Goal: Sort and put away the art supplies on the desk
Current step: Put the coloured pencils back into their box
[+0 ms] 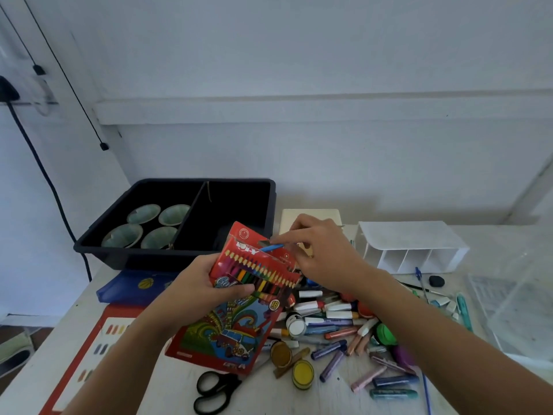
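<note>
My left hand (199, 290) grips a red pack of coloured pencils (239, 307), held tilted above the desk. My right hand (321, 253) pinches a blue pencil (271, 247) at the pack's open top flap. Beneath and to the right of the pack lies a heap of markers, crayons and small paint pots (338, 327). Black scissors (214, 390) lie on the desk near the front edge.
A black divided bin (125, 256) with several pale bowls stands at the back left. A white compartment organiser (413, 250) lies at the right, with a clear box (520, 310) beside it. A blue pouch (134, 290) and a red sheet (89, 354) lie at the left.
</note>
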